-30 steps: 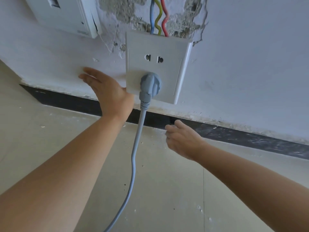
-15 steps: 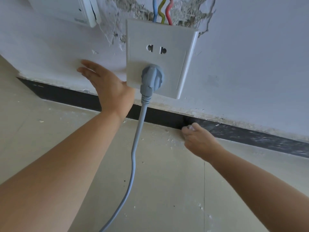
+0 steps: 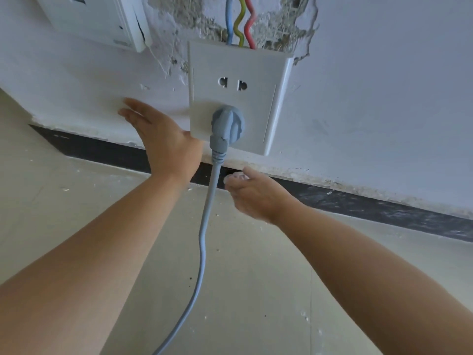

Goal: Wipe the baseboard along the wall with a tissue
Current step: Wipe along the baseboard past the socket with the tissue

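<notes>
Head-camera view, looking down at the foot of a white wall (image 3: 384,98). The left hand (image 3: 163,144) is spread flat with straight fingers, palm toward the wall just left of a white socket plate (image 3: 238,73), and it holds nothing. The right hand (image 3: 258,196) is lower and to the right, its fingers curled round a small wad of white tissue (image 3: 236,177), of which only a little shows past the knuckles. The tissue is held at the upper edge of the dark baseboard (image 3: 384,208), just right of a grey cable (image 3: 203,239); whether it actually presses on the strip cannot be told. The baseboard runs along the bottom of the wall from left to lower right, with pale smears on its right stretch and a rough, crumbly plaster line above it. A grey plug (image 3: 227,124) sits in the lower part of the socket plate, and its cable hangs down across the baseboard onto the pale floor (image 3: 256,290), which is speckled with white crumbs. Blue, yellow and red wires (image 3: 240,21) enter the top of the plate from broken plaster. A white box (image 3: 102,19) is mounted at the upper left.
</notes>
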A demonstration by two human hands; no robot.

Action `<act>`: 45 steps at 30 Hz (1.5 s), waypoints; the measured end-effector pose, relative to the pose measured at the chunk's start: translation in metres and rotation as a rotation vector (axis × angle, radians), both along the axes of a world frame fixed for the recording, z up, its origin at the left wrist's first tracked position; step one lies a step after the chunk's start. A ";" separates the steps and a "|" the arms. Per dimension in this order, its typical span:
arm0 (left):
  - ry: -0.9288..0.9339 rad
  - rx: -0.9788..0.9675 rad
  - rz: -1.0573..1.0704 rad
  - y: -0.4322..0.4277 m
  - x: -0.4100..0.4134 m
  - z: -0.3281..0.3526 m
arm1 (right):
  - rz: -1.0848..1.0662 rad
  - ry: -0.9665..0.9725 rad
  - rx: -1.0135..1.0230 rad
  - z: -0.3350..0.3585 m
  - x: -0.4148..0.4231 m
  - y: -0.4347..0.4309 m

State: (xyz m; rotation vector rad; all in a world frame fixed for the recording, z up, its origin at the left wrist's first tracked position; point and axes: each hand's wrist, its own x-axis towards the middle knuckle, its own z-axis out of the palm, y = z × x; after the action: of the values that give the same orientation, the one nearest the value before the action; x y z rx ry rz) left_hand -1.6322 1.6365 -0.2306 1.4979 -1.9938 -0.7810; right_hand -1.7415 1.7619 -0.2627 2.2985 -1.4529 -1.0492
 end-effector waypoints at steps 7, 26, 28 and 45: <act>-0.055 0.069 -0.077 0.012 0.006 0.020 | -0.365 -0.068 -0.014 0.018 -0.031 0.085; -1.023 0.714 -0.674 0.137 0.015 0.108 | -0.580 -0.550 -0.211 0.024 -0.027 0.107; -0.812 0.517 -0.731 0.147 -0.012 0.110 | -0.580 -0.541 -0.212 0.022 -0.032 0.113; -0.547 -1.429 -0.508 0.078 -0.104 0.029 | -0.238 -0.337 -0.214 -0.034 -0.057 0.146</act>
State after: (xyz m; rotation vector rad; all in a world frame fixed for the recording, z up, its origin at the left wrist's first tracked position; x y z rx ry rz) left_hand -1.7365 1.7144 -0.2012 0.3182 -2.3606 0.9272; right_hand -1.7982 1.9080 -0.2968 2.2636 -1.9013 -0.5359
